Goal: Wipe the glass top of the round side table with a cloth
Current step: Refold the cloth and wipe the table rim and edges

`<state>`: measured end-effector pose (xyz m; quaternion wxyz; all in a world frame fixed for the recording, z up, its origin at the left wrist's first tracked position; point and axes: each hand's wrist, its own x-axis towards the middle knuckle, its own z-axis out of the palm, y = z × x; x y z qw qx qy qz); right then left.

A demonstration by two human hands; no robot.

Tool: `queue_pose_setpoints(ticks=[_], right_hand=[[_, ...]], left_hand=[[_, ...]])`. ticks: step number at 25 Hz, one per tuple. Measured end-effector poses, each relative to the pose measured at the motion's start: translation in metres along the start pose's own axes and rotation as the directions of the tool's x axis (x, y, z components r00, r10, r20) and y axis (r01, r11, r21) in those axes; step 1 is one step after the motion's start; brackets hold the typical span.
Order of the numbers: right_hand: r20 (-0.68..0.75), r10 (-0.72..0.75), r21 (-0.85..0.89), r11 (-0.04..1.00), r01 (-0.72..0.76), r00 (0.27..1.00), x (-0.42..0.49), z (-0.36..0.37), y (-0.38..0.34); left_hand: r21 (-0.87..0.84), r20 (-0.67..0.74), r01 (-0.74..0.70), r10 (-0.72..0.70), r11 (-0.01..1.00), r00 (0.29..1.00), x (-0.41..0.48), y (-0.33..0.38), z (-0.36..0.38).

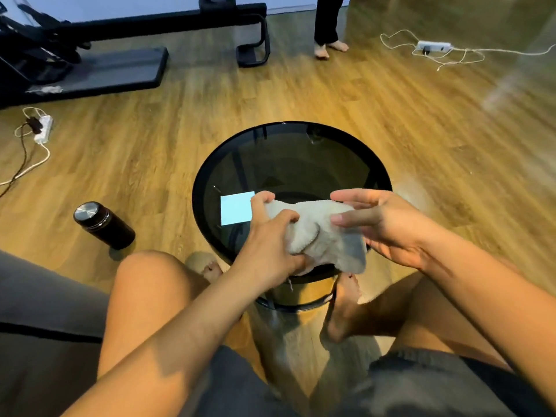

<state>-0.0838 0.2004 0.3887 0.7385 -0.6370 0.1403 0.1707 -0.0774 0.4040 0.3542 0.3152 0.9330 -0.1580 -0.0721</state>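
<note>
A round side table with a dark glass top point(288, 164) and a black rim stands on the wood floor in front of my knees. Above its near edge I hold a bunched off-white cloth point(316, 233). My left hand point(270, 239) grips the cloth's left side with curled fingers. My right hand point(382, 224) is at the cloth's right side, fingers spread and mostly straight, the thumb against the cloth. A bright square reflection point(236, 209) shows on the glass left of my hands. Whether the cloth touches the glass is hidden by my hands.
A dark metal flask point(103, 225) stands on the floor left of the table. A grey sofa edge point(45, 311) is at my left. Power strips with cables lie at left point(42, 129) and back right point(433, 46). Black exercise equipment point(90, 55) and another person's legs point(326, 25) are behind.
</note>
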Motion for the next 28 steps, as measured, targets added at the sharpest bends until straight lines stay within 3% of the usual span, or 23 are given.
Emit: queue_pose_setpoints(ticks=[1, 2, 3, 5, 6, 8, 10, 14, 17, 18, 22, 24, 25, 28], right_hand=[[0.025, -0.026, -0.224, 0.974, 0.031, 0.999, -0.005, -0.011, -0.008], [0.049, -0.063, -0.481, 0.873, 0.079, 0.997, -0.008, -0.026, -0.016], [0.074, -0.098, -0.698, 0.706, 0.122, 0.992, -0.013, -0.042, -0.026], [0.131, -0.164, -0.888, 0.418, 0.189, 0.978, -0.012, -0.08, -0.038], [0.108, -0.203, -0.897, 0.403, 0.184, 0.973, -0.009, -0.108, -0.042], [-0.022, -0.253, -0.844, 0.524, 0.118, 0.967, -0.003, -0.17, -0.044], [-0.2, -0.24, -0.734, 0.679, 0.017, 0.95, 0.01, -0.233, -0.026], [-0.432, 0.069, -0.432, 0.859, -0.274, 0.899, 0.057, -0.326, 0.073], [-0.446, 0.275, -0.178, 0.905, -0.386, 0.852, 0.091, -0.358, 0.158], [-0.453, 0.322, -0.15, 0.892, -0.427, 0.831, 0.108, -0.372, 0.192], [-0.46, 0.468, -0.042, 0.837, -0.545, 0.755, 0.147, -0.388, 0.296], [-0.516, 0.47, -0.147, 0.775, -0.614, 0.716, 0.159, -0.389, 0.317], [-0.569, 0.424, -0.196, 0.762, -0.617, 0.705, 0.164, -0.388, 0.319], [-0.673, 0.214, -0.11, 0.917, -0.382, 0.708, 0.164, -0.375, 0.281]], left_hand=[[0.013, 0.009, -0.041, 0.041, 0.999, 0.999, 0.01, 0.008, 0.004], [0.021, 0.026, -0.089, 0.088, 0.996, 0.996, 0.022, 0.016, 0.007], [0.022, 0.064, -0.135, 0.133, 0.991, 0.989, 0.037, 0.026, 0.01], [-0.004, 0.182, -0.197, 0.194, 0.98, 0.964, 0.063, 0.048, 0.017], [-0.082, 0.25, -0.177, 0.193, 0.981, 0.949, 0.079, 0.062, 0.03], [-0.347, 0.339, 0.0, 0.125, 0.938, 0.932, 0.106, 0.09, 0.068], [-0.488, 0.447, 0.246, -0.003, 0.838, 0.895, 0.129, 0.109, 0.134], [-0.461, 0.62, 0.67, -0.329, 0.581, 0.712, 0.15, 0.114, 0.285], [-0.539, 0.605, 0.812, -0.567, 0.224, 0.559, 0.154, 0.093, 0.344], [-0.525, 0.574, 0.83, -0.642, 0.189, 0.509, 0.162, 0.083, 0.373], [-0.472, 0.513, 0.867, -0.75, 0.159, 0.417, 0.175, 0.062, 0.424], [-0.383, 0.597, 0.919, -0.734, 0.094, 0.324, 0.173, 0.063, 0.427], [-0.351, 0.626, 0.931, -0.715, 0.098, 0.311, 0.172, 0.062, 0.427], [-0.339, 0.698, 0.911, -0.587, 0.235, 0.411, 0.17, 0.075, 0.409]])
